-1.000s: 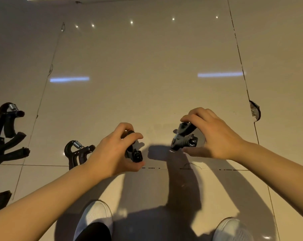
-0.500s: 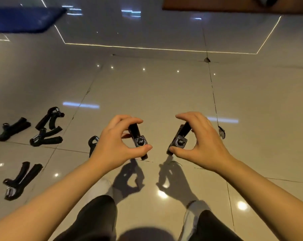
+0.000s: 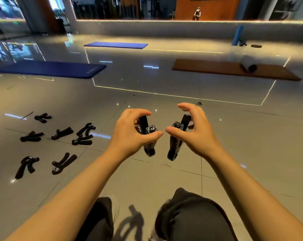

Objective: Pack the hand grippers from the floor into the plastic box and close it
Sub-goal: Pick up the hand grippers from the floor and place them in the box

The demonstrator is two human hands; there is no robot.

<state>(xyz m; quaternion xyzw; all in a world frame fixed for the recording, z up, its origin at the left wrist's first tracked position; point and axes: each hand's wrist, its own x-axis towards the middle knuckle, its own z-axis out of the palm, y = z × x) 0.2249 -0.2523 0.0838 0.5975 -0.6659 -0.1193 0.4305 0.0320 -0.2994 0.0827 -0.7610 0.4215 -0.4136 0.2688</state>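
On the floor (image 3: pixel 164 84) at far left, seven black hand grippers (image 3: pixel 63 163) are lying scattered. At centre, the left hand (image 3: pixel 129 136) is curling its fingers (image 3: pixel 138 113) around one hand gripper (image 3: pixel 148 136); beside it, the right hand (image 3: pixel 195 134) is holding another gripper (image 3: pixel 175 145) likewise, above the floor.

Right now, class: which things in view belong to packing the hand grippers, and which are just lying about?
Belongs:
left hand holding a hand gripper
right hand holding a second gripper
loose grippers on floor

Lying about:
blue mats
brown mat
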